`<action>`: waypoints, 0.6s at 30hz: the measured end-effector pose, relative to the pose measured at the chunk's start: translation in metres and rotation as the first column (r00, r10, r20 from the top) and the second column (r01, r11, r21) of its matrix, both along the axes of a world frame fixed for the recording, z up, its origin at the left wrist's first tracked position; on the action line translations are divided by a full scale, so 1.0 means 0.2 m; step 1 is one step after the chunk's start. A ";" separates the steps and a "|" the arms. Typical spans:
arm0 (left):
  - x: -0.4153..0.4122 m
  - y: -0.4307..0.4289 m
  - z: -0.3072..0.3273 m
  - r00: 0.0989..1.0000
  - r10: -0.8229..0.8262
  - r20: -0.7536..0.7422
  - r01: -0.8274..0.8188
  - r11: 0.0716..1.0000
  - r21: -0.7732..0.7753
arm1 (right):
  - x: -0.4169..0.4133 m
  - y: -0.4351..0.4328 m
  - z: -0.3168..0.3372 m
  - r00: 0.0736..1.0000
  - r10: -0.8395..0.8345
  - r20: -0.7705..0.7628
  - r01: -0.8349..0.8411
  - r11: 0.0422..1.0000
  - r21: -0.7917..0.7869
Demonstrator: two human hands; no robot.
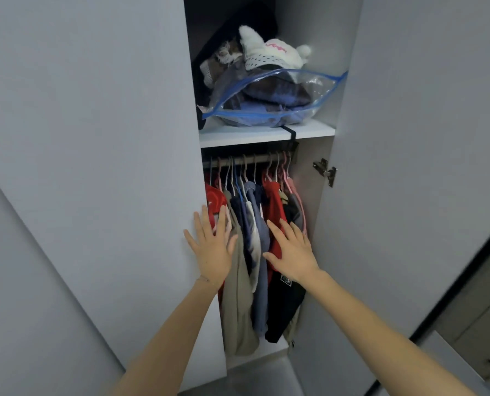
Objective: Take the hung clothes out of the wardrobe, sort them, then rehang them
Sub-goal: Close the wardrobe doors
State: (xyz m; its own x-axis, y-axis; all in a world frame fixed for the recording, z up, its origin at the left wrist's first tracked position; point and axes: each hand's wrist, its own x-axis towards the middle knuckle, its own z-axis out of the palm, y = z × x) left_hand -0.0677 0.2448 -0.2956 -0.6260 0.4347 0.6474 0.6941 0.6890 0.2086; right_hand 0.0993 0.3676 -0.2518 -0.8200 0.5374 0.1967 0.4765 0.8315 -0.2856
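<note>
Reaching into the wardrobe (95, 138) with left grip (212, 250) and right grip (292, 252) spread flat, fingers straight, gripping nothing; hovering before the hung clothes (253, 281), all crowding the rail (255, 160) below the shelf (266, 135); probably parting them for lifting out.

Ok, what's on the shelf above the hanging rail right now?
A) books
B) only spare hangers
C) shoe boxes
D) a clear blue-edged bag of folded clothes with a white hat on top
D: a clear bag with blue edging, stuffed with folded clothes, lies on the shelf, with a white hat resting on it.
</note>
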 end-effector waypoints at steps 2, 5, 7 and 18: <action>0.14 -0.02 -0.02 0.998 -0.064 0.029 0.064 0.998 -0.011 | 0.12 0.00 0.01 1.000 -0.003 0.010 0.002 1.000 0.022; 0.34 -0.05 0.03 0.993 -0.098 0.066 0.099 0.995 -0.014 | 0.30 -0.02 0.04 1.000 0.006 -0.008 -0.006 0.999 0.054; 0.47 -0.07 0.05 0.993 -0.100 0.070 0.101 0.995 -0.018 | 0.43 -0.05 0.06 0.999 0.024 -0.043 -0.021 0.997 0.072; 1.12 -0.02 0.21 0.965 -0.232 0.119 0.229 0.973 0.035 | 1.15 -0.08 0.15 0.966 0.128 -0.225 -0.112 0.990 0.086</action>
State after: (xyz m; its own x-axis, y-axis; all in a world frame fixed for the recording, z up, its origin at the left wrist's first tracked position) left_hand 0.1558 0.2414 -0.2528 -0.5848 0.5640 0.5830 0.8023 0.5080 0.3133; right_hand 0.3296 0.3515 -0.2212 -0.8062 0.4154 0.4214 0.3008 0.9010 -0.3127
